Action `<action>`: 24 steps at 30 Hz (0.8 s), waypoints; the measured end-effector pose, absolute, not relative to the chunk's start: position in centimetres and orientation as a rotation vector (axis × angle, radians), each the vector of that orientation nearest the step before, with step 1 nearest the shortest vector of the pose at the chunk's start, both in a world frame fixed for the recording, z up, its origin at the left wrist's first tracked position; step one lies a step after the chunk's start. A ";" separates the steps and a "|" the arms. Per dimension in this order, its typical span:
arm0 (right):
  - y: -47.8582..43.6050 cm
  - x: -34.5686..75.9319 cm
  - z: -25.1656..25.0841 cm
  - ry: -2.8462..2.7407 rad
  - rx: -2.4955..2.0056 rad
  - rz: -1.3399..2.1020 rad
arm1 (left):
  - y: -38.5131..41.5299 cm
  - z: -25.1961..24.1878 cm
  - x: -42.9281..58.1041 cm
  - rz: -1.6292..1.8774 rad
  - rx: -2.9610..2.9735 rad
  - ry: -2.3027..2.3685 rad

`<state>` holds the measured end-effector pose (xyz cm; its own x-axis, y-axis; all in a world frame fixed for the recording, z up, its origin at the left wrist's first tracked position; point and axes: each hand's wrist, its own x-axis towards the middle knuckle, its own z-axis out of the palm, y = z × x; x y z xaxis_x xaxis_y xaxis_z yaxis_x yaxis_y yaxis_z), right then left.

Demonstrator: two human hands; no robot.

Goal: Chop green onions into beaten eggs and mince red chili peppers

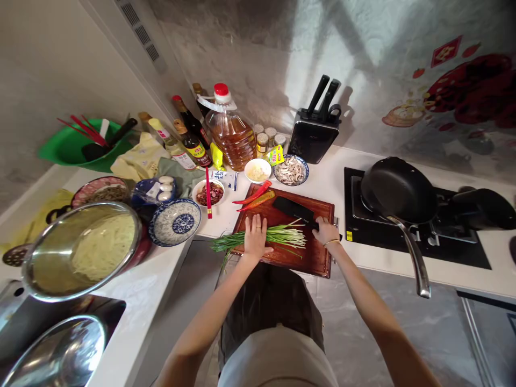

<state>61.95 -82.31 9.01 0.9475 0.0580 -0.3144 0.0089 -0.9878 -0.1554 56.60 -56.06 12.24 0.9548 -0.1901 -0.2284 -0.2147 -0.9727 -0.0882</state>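
A bunch of garlic chives, green leaves to the left and white ends to the right, lies across a brown wooden cutting board. My left hand rests flat on the chives with its fingers spread. At the board's right side my right hand is closed around the handle of a black cleaver. The cleaver's blade lies low over the board behind the white ends, pointing left. Red chili peppers and an orange-red one lie at the board's back left corner.
Behind the board stand a bowl of sliced mushrooms, a bowl of minced garlic and a knife block. Left are a meat bowl, a patterned bowl and a large pot. A wok sits on the stove, its handle overhanging the counter.
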 end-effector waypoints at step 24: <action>-84.6 51.0 9.4 0.499 -2.508 0.361 | -64.9 8.0 58.9 0.345 -3.291 0.530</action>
